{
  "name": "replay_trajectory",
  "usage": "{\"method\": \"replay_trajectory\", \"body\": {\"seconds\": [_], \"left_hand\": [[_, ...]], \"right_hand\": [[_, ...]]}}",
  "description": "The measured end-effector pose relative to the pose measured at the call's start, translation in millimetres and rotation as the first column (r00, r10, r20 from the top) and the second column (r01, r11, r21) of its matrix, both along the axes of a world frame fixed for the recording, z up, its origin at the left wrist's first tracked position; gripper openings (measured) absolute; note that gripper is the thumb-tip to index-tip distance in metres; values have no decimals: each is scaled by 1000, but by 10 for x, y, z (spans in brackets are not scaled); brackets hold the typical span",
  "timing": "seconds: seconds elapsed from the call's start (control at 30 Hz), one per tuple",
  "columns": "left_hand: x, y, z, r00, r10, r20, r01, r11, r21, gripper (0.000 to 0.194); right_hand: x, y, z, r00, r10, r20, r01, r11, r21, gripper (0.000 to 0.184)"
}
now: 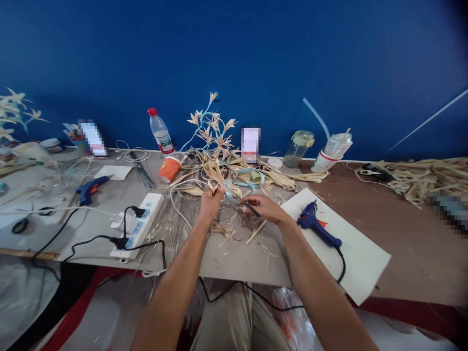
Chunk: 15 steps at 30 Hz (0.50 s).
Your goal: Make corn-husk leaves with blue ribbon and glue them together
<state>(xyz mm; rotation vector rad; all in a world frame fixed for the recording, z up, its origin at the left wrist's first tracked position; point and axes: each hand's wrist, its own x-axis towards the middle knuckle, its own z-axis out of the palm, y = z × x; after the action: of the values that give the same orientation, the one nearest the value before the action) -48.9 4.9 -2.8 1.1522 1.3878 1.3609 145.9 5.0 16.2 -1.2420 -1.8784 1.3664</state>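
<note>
My left hand (pixel 211 204) is closed in a pinch on a pale dried-husk piece, mostly hidden by the fingers. To its right, my right hand (pixel 266 208) grips what look like small scissors (pixel 251 209) with a dark handle; their tips are hard to make out. A light blue ribbon (pixel 231 195) hangs between the hands and loops behind them. Beyond lies a heap of dried husk strips (pixel 281 179). Husk flowers (pixel 205 135) on blue-wrapped stems rise behind the heap. Husk scraps (pixel 221 229) litter the tabletop below my hands.
At right, a blue glue gun (pixel 314 224) rests on a white board (pixel 356 258). A power strip (pixel 141 226), another glue gun (pixel 89 190), an orange paper cup (pixel 170 168) and a bottle (pixel 161 134) stand left. A phone (pixel 250 145) and jar (pixel 298 150) line the wall.
</note>
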Motion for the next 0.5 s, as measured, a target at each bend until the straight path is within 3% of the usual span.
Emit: {"method": "replay_trajectory", "body": {"seconds": [0.23,0.5], "left_hand": [[-12,25,-72,1000,-1,-25,3,998,58,25],[-15,11,-47,999,-18,-42,20,998,55,26]], "right_hand": [[11,3,20,1000,13,-5,-13,1000,20,33],[19,23,-2,998,23,-61,-23,1000,3,31]]}}
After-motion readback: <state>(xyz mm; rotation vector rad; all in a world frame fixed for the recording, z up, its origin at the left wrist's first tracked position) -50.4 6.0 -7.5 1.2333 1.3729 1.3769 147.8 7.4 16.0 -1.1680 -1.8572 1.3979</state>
